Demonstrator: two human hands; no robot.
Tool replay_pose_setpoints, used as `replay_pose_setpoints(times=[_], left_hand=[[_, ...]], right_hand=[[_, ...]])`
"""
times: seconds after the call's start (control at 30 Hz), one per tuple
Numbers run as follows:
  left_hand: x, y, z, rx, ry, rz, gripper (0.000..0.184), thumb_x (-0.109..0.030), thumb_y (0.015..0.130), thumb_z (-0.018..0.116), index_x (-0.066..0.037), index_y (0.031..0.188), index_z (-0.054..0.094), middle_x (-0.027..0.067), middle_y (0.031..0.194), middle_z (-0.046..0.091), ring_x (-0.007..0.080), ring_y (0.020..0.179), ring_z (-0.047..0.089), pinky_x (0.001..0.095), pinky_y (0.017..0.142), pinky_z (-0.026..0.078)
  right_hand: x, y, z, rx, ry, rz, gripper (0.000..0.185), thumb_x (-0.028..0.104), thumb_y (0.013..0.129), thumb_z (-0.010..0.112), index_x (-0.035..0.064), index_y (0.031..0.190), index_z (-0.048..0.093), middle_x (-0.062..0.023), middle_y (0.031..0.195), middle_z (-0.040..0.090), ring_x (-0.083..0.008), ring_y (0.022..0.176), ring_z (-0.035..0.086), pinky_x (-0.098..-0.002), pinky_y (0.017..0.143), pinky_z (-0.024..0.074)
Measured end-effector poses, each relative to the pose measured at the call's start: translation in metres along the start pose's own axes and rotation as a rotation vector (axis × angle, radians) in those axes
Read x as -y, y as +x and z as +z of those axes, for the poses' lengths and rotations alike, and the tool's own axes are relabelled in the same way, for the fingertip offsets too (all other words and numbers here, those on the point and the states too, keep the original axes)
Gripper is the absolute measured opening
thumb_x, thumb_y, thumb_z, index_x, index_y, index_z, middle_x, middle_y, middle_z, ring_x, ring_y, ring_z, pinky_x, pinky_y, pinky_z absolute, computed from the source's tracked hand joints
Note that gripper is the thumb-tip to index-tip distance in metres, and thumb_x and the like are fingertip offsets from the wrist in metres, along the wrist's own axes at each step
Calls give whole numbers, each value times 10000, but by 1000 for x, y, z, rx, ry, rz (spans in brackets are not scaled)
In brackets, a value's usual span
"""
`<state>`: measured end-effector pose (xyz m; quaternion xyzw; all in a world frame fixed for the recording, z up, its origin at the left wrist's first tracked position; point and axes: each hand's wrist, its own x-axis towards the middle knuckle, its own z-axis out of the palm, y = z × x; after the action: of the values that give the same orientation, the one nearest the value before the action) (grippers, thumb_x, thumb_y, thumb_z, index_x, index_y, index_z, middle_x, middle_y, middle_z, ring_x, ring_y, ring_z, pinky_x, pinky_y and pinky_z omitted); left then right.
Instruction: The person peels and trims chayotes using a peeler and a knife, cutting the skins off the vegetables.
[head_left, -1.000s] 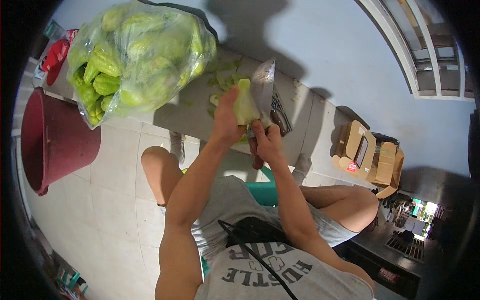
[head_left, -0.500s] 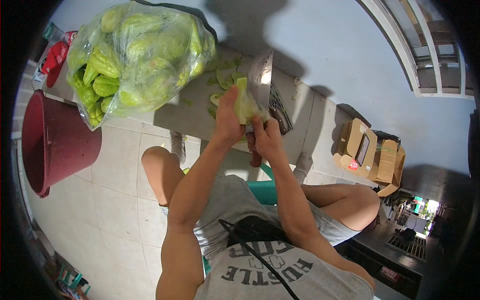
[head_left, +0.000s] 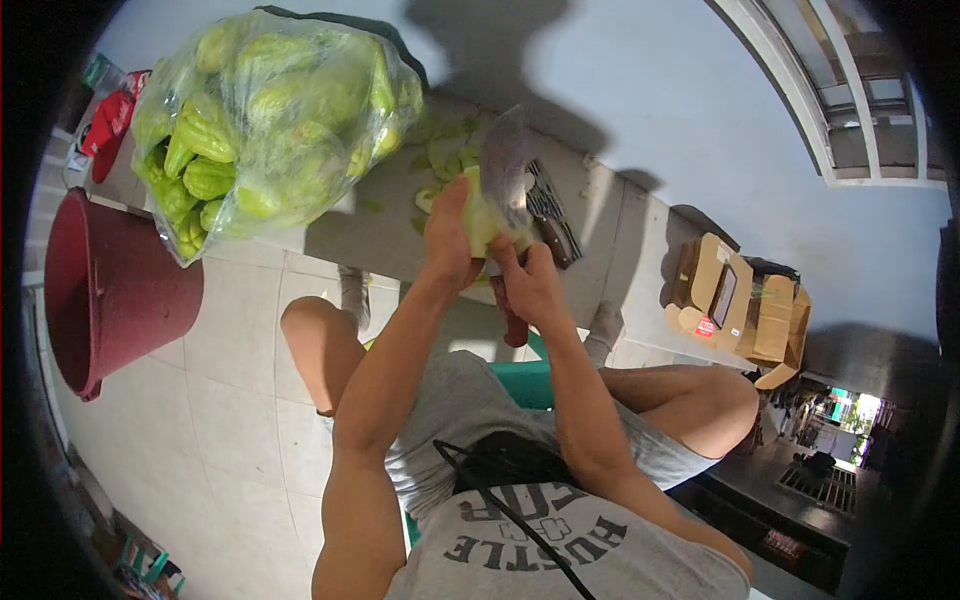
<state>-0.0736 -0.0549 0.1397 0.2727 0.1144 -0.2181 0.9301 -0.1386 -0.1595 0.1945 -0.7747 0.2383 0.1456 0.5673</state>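
My left hand (head_left: 450, 238) is wrapped around a pale green, peeled-looking chayote (head_left: 480, 220), held above the low tiled ledge. In my right hand (head_left: 532, 282) is a wide-bladed kitchen knife (head_left: 505, 165); its brownish handle points down toward my lap. The blade lies along the right side of the chayote and is partly blurred. Green peelings (head_left: 450, 157) are scattered on the ledge (head_left: 365, 225) just beyond my left hand. Right of the blade lie some dark-handled utensils (head_left: 555, 228), partly hidden by the knife and my hand.
A clear plastic bag of chayotes (head_left: 280, 120) sits on the ledge at the left. Below it stands a dark red bucket (head_left: 130, 295) on the tiled floor. Open cardboard boxes (head_left: 735, 305) are at the right, by the wall.
The knife's blade has tilted and shifted a little left against the chayote, and its handle has swung slightly right. Both hands keep their hold.
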Motion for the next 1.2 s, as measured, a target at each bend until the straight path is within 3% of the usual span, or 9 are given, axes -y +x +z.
replay_pose_setpoints(times=[0.13, 0.2, 0.33, 0.43, 0.67, 0.77, 0.87, 1.03, 1.2], left_hand=[[0, -3, 4, 33, -16, 26, 489, -458, 982, 447, -30, 1206, 522, 120, 1092, 622, 266, 959, 642, 413, 843, 538], [-3, -9, 10, 39, -16, 10, 486, -457, 981, 449, -31, 1204, 523, 120, 1093, 622, 262, 960, 642, 407, 841, 538], [-3, -11, 7, 57, 41, 20, 489, -458, 979, 452, -35, 1215, 519, 126, 1098, 620, 258, 966, 641, 400, 842, 536], [-1, -9, 6, 71, 24, 3, 481, -452, 982, 450, -38, 1217, 518, 122, 1093, 619, 257, 964, 641, 395, 833, 539], [12, 7, -5, 0, 15, 46, 439, -410, 988, 445, -29, 1192, 528, 110, 1076, 617, 252, 938, 641, 381, 813, 536], [24, 16, -19, -83, 327, 204, 443, -400, 995, 432, -9, 1177, 534, 120, 1090, 608, 252, 967, 624, 373, 834, 515], [18, 6, -7, -148, 239, 208, 464, -398, 1003, 410, 12, 1180, 538, 129, 1099, 600, 262, 1011, 601, 372, 889, 474], [8, -2, 9, -261, 943, 479, 551, -387, 1009, 395, 98, 1241, 517, 225, 1175, 585, 327, 1073, 565, 397, 963, 404], [6, -3, 13, -230, 940, 523, 518, -353, 1001, 417, 111, 1199, 534, 243, 1086, 629, 345, 1010, 589, 385, 902, 433]], right_hand=[[4, -5, -2, 41, -20, 23, 510, 475, 929, 609, -16, 899, 476, -42, 554, 523, -128, 434, 498, -310, 382, 393], [4, -6, 3, -91, -58, -67, 561, 477, 921, 620, -9, 647, 560, -54, 521, 537, -149, 404, 506, -333, 376, 381], [-7, 1, 6, -40, -6, -27, 556, 456, 924, 622, -14, 631, 573, -64, 526, 546, -153, 427, 522, -339, 393, 388], [-10, 7, 9, -142, -108, -142, 567, 479, 917, 625, -22, 654, 578, -64, 536, 555, -148, 454, 533, -334, 415, 397], [2, 7, 9, -96, -15, -106, 554, 487, 920, 618, -9, 681, 557, -41, 495, 511, -138, 392, 496, -316, 371, 391], [-3, 10, 9, -124, -73, -99, 556, 483, 930, 604, -10, 677, 557, -47, 495, 513, -146, 390, 503, -321, 371, 402], [-1, 9, 9, -138, -138, -113, 543, 454, 943, 590, -37, 710, 588, -84, 529, 546, -180, 440, 531, -357, 425, 417], [-12, 16, 10, -171, -213, -237, 496, 398, 953, 579, -57, 761, 631, -142, 569, 583, -225, 513, 581, -400, 502, 437], [-15, 21, 2, -181, -284, -283, 478, 402, 945, 593, -46, 785, 636, -140, 557, 573, -224, 503, 583, -396, 492, 438]])
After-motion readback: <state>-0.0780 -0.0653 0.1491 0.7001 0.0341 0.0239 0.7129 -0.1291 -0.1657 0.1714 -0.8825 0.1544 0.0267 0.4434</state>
